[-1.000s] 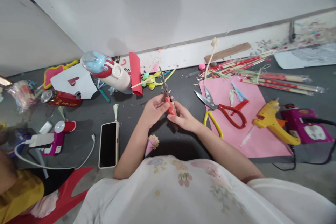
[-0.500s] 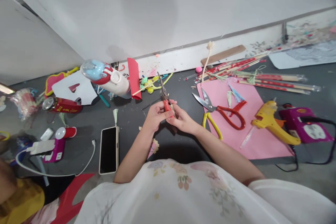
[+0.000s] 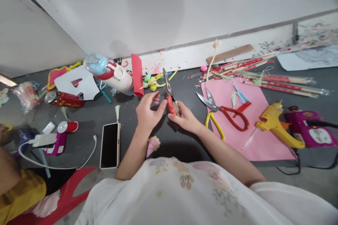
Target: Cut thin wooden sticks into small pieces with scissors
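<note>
Red-handled pliers (image 3: 171,104) with a long dark jaw point toward the wall, held by the handles in my right hand (image 3: 184,117). Just left of them is my left hand (image 3: 149,110), its fingers apart and slightly curled, holding nothing; its thumb reaches close to the handles. Below my left wrist lies a small pink piece with a beige beaded-looking edge (image 3: 153,145), partly hidden by the forearm. To the right, red-handled scissors (image 3: 223,109) lie on a pink sheet (image 3: 260,144). A yellow handle (image 3: 217,126) shows beneath the scissors.
At the left are a phone (image 3: 109,146), a red can (image 3: 64,99) and a tilted bottle (image 3: 111,74). A yellow glue gun (image 3: 276,123) and a purple power block (image 3: 311,126) with cord sit right. Wrapped sticks (image 3: 285,86) lie behind. A person's yellow sleeve (image 3: 29,190) is lower left.
My left hand has let go of the pliers and moved left, its fingers opening. My right hand keeps the pliers. The view has shifted slightly.
</note>
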A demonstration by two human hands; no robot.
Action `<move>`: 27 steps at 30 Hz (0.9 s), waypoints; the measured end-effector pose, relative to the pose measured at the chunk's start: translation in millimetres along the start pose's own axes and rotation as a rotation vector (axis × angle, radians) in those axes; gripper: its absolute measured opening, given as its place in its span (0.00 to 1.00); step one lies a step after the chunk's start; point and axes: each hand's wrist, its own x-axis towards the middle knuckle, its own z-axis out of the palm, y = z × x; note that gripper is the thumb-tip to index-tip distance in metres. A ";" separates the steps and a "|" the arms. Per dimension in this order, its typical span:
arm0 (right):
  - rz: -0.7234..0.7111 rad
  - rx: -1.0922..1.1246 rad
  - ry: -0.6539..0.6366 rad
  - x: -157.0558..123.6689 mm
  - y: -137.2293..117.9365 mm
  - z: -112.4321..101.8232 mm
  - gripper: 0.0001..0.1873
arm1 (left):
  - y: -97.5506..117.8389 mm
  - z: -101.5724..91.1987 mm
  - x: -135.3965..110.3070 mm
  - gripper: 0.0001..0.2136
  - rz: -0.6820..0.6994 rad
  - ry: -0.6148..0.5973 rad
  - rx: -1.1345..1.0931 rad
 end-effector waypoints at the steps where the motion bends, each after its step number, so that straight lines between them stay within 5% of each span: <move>1: -0.004 -0.032 -0.013 -0.8 -1.8 -0.5 0.20 | -0.7 -5.2 0.5 0.16 0.105 0.099 0.132; 5: 0.006 -0.116 -0.141 -4.6 -7.6 0.4 0.21 | -5.5 -19.5 5.2 0.15 0.322 0.268 0.401; 12: 0.000 -0.051 -0.303 -9.0 -8.5 4.7 0.21 | -18.5 -19.2 9.7 0.16 0.248 0.199 0.507; 27: 0.062 0.301 -0.594 -7.3 -0.5 -3.7 0.22 | -25.0 -25.4 11.4 0.14 0.250 0.244 0.474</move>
